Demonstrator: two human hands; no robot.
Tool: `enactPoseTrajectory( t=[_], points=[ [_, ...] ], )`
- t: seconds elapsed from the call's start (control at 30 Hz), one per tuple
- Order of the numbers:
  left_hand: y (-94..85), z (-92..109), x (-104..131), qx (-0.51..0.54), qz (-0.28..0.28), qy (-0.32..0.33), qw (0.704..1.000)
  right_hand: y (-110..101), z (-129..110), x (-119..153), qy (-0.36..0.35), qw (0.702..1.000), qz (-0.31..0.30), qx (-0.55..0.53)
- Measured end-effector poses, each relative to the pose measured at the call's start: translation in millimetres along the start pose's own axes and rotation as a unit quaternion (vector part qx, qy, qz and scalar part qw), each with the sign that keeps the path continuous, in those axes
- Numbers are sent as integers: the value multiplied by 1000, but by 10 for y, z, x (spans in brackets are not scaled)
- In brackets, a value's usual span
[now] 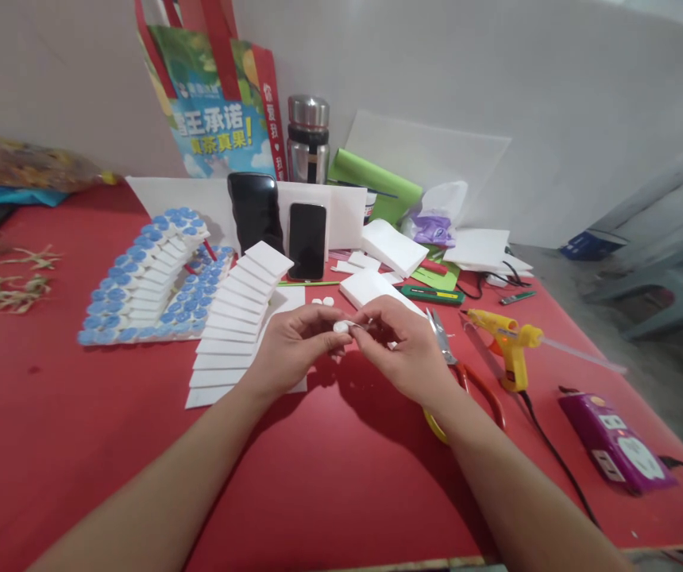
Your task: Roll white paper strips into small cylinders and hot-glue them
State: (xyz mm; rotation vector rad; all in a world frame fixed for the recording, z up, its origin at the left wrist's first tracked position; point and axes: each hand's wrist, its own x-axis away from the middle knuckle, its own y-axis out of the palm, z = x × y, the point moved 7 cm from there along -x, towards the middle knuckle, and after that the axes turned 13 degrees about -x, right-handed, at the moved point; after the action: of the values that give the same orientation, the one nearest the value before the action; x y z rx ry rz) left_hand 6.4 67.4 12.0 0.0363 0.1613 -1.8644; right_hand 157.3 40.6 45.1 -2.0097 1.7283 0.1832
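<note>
Sideways, thin tail of white coil, pointing toward right hand

left hand and right hand pinch

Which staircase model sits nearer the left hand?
The plain white staircase model, beside the left hand; the blue-trimmed staircase model stands farther left.

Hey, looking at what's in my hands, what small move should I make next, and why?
Probably wind the loose strip snugly around the roll. The left hand pinches the roll, and the strip's tail sticks out from it to the right hand's fingers, so it looks not fully wound.
</note>
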Motion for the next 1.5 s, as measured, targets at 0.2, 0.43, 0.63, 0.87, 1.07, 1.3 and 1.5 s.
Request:
enactPoseTrajectory(
  t=[0.2,0.43,0.63,0.87,1.07,1.3,1.5],
  points=[
    [-39,37,18,-51,49,58,996,-13,124,13,116,986,-8,-119],
    [-86,26,17,-132,67,51,988,-16,180,3,128,983,0,-135],
    [-55,-24,8,-73,36,11,997,-1,157,-5,99,991,-1,-85],
    [91,-194,-18,72,-64,-86,992,-32,156,-8,108,989,-35,-93],
    [176,-409,44,173,-91,-218,956,-72,236,-18,147,986,-17,-74],
    [212,-385,73,239,-95,-250,934,-97,253,-30,151,982,-15,-109],
    [206,-408,74,245,-94,-263,929,-115,218,-44,129,989,-13,-69]
  ],
)
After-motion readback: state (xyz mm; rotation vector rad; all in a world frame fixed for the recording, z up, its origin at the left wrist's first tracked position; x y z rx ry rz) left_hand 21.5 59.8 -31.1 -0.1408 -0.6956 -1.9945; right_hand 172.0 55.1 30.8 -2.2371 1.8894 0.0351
